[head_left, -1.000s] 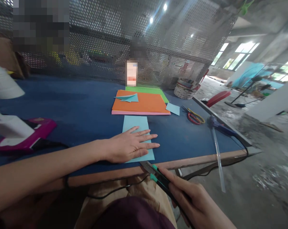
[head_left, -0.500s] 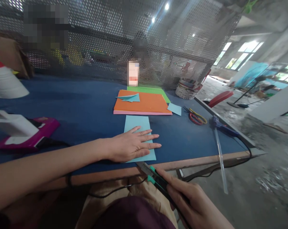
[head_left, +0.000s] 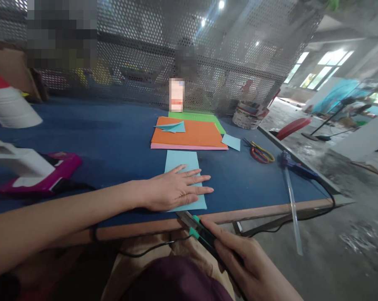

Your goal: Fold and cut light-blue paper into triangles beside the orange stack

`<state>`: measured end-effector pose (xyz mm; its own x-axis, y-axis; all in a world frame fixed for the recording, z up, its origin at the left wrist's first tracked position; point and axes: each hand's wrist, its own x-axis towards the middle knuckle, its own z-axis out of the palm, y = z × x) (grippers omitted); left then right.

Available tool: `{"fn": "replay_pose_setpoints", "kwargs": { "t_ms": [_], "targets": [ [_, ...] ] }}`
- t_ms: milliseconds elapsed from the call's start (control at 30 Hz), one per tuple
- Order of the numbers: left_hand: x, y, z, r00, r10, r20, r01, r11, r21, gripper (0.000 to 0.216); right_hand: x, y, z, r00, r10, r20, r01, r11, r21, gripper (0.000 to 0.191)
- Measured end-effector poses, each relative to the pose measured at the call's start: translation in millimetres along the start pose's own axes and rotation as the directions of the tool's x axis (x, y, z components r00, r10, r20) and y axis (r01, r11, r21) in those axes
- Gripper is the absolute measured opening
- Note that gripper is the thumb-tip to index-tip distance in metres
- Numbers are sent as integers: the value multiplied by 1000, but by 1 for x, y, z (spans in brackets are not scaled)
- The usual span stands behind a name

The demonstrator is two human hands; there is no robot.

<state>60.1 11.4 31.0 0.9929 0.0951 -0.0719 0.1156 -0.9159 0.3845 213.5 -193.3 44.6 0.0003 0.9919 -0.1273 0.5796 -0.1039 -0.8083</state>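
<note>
My left hand lies flat, fingers spread, on a light blue paper sheet on the blue table, pressing its near half down. My right hand grips a black and green utility knife below the table's front edge. The knife's metal blade tip sits at the sheet's near edge, just under my left palm.
An orange-topped paper stack with a folded blue piece lies beyond the sheet, a small blue scrap beside it. Scissors and a glue gun lie to the right. A pink device sits left. Perforated mesh backs the table.
The knife in my right hand has slid slightly left along the paper's near edge. My left hand stays pressed on the sheet.
</note>
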Motion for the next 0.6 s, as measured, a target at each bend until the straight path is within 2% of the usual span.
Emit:
{"fn": "replay_pose_setpoints", "kwargs": {
  "t_ms": [100,200,300,467,600],
  "targets": [
    [0,0,0,1000,1,6,-1,1000,2,49,-1,-1,1,1000,-15,26,15,1000,-10,40],
    [0,0,0,1000,-2,11,2,1000,8,49,1,0,2,1000,-25,2,25,999,-38,40],
    [1,0,-1,1000,-4,13,4,1000,12,49,2,0,3,995,-98,14,99,994,-55,42],
    [1,-1,-1,1000,0,10,0,1000,8,49,0,-4,4,990,-128,-65,120,987,-107,42],
    [1,-2,0,1000,3,3,-3,1000,-2,49,3,-6,4,987,-150,-64,141,982,-126,42]
  ]
}}
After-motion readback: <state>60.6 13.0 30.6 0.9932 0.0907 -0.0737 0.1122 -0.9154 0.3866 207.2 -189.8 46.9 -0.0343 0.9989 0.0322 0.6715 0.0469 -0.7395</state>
